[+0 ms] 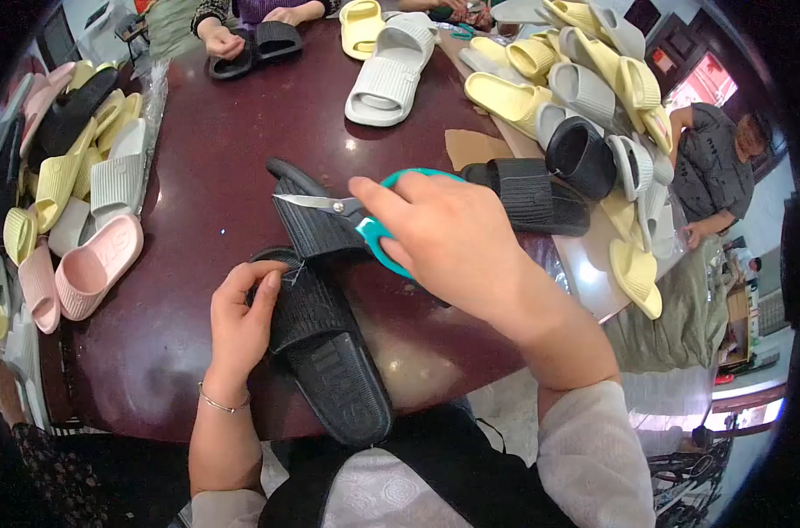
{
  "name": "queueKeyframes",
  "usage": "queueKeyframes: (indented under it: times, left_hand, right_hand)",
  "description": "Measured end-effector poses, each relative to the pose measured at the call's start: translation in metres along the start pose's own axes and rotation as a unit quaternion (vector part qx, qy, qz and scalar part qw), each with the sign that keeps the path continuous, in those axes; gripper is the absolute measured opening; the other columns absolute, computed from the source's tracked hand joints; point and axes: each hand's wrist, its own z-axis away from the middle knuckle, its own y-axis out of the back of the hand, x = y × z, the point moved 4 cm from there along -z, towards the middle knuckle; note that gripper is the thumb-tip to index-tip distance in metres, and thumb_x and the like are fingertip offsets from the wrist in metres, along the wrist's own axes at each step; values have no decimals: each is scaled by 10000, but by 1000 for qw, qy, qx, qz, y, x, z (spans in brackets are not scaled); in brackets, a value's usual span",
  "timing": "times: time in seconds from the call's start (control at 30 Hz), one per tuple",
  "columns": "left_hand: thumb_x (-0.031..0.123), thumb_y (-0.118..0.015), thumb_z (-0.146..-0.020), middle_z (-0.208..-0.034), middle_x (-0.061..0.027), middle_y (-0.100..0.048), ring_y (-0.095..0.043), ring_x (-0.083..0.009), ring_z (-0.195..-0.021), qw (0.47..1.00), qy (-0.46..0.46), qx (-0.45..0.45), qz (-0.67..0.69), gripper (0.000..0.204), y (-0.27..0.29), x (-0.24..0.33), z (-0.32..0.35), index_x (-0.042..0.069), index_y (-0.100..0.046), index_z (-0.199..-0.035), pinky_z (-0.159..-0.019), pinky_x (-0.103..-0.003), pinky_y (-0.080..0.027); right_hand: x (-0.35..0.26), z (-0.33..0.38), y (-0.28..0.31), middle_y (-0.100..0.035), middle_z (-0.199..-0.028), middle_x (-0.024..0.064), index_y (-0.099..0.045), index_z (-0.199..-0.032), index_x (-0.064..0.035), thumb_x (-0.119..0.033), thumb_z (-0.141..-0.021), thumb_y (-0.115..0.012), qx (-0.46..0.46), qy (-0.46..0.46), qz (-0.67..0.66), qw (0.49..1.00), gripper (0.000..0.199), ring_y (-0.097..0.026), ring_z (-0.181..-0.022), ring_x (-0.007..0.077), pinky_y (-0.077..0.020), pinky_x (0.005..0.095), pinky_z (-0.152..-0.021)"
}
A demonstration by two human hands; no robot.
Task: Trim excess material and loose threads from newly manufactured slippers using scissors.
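Note:
My right hand (462, 233) grips a pair of scissors (316, 203) with teal handles, their blades pointing left over a ribbed black slipper (308, 231) that lies on the table. Below it another black slipper (345, 374) rests with its heel toward me, at the table's near edge. At its toe end, my left hand (244, 312) is closed, thumb and fingers pinching the slipper's edge. A thin pale thread or tie shows beside those fingertips; whether the fingers hold it as well is unclear. The scissors' tips are apart from that thread.
More black slippers (528, 195) lie right of my right hand. Yellow and grey slippers (506, 95) pile up at the far right; mixed ones, including a pink slipper (99, 268), line the left. Across the table, a co-worker's hands (224, 42) are at black slippers. Another person (715, 158) is at right.

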Motion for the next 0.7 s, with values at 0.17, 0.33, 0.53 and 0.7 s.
queueKeyframes:
  times: [0.17, 0.33, 0.53, 0.7]
  left_hand:
    - [53, -649, -783, -675, -47, -526, -498, -137, -651, 977, -110, -43, -175, 107, 10, 8, 8, 10, -633, -880, -602, -263, -405]
    - [30, -680, -716, -673, -92, -510, -503, -189, -622, 960, -147, -13, -239, 167, 6, 13, 8, 6, -631, -873, -572, -289, -405]
    - [22, -653, -738, -697, -91, -536, -525, -198, -650, 954, -164, -25, -250, 97, 7, 14, 1, -2, -605, -819, -595, -302, -423]
    - [83, -589, -841, -794, -62, -595, -575, -210, -794, 996, -78, 12, -43, 77, 18, 4, 2, 17, -550, -830, -714, -337, -455]
  right_hand:
    - [-7, -9, 0, -555, -733, 91, -566, -1071, -76, -118, -675, -678, 6, -3, 43, 999, 414, -592, -662, 268, -476, 364, -565]
    - [9, 17, -3, -607, -796, 107, -572, -1078, -84, -107, -655, -714, 98, -64, -122, 986, 447, -613, -709, 275, -492, 362, -602]
    - [2, 45, -42, -599, -815, 92, -534, -1078, -89, -208, -688, -724, 33, -110, -110, 987, 450, -603, -745, 290, -491, 376, -622]
    - [17, 44, -50, -623, -798, 95, -552, -1075, -83, -139, -700, -726, 90, -158, -84, 980, 417, -623, -716, 250, -493, 331, -625]
